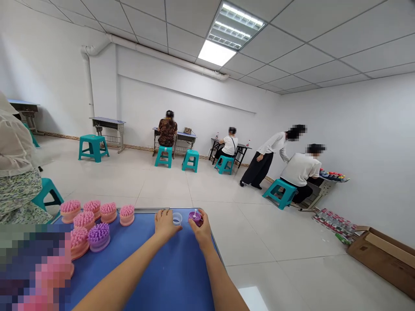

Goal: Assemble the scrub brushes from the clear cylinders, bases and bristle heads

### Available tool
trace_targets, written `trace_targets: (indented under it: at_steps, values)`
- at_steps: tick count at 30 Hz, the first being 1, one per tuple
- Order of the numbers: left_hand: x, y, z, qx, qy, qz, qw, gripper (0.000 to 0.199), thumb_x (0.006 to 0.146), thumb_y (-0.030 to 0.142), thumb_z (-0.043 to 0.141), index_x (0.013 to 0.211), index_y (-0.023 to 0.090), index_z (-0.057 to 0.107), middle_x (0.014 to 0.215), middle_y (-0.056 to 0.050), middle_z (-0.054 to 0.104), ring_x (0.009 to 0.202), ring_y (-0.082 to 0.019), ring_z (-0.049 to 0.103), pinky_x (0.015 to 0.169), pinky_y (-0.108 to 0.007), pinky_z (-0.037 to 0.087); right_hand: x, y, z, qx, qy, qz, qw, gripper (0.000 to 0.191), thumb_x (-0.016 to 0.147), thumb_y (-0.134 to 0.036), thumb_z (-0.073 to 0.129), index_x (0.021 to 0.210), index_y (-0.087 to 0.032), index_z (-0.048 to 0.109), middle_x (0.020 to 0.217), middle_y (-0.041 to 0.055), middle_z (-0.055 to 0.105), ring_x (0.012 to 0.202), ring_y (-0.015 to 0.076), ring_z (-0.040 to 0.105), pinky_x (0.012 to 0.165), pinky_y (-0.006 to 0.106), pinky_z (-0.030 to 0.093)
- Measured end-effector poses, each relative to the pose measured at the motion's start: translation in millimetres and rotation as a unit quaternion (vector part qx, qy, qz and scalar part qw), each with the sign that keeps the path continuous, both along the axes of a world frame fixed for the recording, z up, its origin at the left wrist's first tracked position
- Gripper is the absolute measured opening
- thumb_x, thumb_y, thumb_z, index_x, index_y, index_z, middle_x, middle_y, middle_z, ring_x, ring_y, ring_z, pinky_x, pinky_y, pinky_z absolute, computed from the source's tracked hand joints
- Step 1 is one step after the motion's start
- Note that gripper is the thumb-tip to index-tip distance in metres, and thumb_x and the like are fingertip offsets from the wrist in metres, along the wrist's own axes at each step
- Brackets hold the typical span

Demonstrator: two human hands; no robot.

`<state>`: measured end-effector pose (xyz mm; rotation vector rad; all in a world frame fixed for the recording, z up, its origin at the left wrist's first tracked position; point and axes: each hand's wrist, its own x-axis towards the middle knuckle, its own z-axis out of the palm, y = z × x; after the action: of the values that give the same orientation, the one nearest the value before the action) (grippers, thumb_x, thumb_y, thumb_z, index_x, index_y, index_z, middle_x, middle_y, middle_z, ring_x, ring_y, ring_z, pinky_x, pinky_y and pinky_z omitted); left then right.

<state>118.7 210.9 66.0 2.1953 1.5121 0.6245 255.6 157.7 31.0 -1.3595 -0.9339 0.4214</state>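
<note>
At the far edge of the blue tabletop [158, 276], my left hand [165, 225] has its thumb and fingers around the near-left side of a small clear plastic cup [177, 218]. Just right of it, my right hand [201, 229] grips a small purple round part [195, 217] with a white stem standing up in its middle. The underside of that part is hidden by my fingers. To the left stand several pink bristled scrub brushes [84, 220] with round bases, and one purple bristled scrub brush [99, 237].
A person [14, 160] is close on my left, by a teal stool [48, 192]. Across the tiled floor, other people sit or stand at desks along the walls. A cardboard box [382, 259] and packs of bottles [335, 222] lie on the floor at right.
</note>
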Motion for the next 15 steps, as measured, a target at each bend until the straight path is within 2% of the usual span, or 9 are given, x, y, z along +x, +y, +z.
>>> trace_targets:
  at_steps: [4, 8, 12, 15]
  values:
    - [3, 1, -1.5, -0.005, 0.002, -0.005, 1.000, 0.042, 0.060, 0.026, 0.066, 0.100, 0.017, 0.060, 0.120, -0.013, 0.057, 0.126, -0.034, 0.033, 0.104, -0.045, 0.017, -2, -1, 1.4, 0.001, -0.015, 0.009, 1.000, 0.050, 0.063, -0.029, 0.067, 0.108, -0.016, 0.050, 0.095, 0.0076, 0.062, 0.081, 0.0203, 0.063, 0.075, 0.032, 0.052]
    - [-1, -3, 2.4, -0.008, -0.025, -0.018, 1.000, 0.041, 0.064, 0.021, 0.062, 0.104, 0.016, 0.057, 0.121, -0.013, 0.057, 0.127, -0.032, 0.033, 0.105, -0.044, 0.019, -6, -3, 4.0, -0.004, -0.019, 0.021, 1.000, 0.050, 0.063, -0.028, 0.068, 0.108, -0.016, 0.051, 0.100, 0.0082, 0.060, 0.084, 0.0212, 0.062, 0.078, 0.034, 0.051]
    - [-14, -16, 11.3, -0.016, -0.087, -0.056, 0.995, 0.042, 0.068, 0.017, 0.059, 0.109, 0.014, 0.053, 0.117, -0.013, 0.060, 0.112, -0.027, 0.051, 0.096, -0.037, 0.036, -19, -10, 13.8, 0.005, -0.016, 0.060, 0.998, 0.049, 0.065, -0.028, 0.067, 0.109, -0.017, 0.050, 0.101, 0.0080, 0.060, 0.088, 0.0216, 0.061, 0.079, 0.033, 0.050]
    - [-35, -32, 18.9, -0.016, -0.150, -0.065, 0.986, 0.043, 0.069, 0.019, 0.057, 0.112, 0.017, 0.051, 0.116, -0.011, 0.061, 0.107, -0.026, 0.056, 0.090, -0.036, 0.042, -36, -19, 23.3, 0.021, -0.013, 0.103, 0.994, 0.050, 0.067, -0.028, 0.066, 0.112, -0.019, 0.047, 0.102, 0.0077, 0.059, 0.090, 0.0205, 0.061, 0.080, 0.032, 0.050]
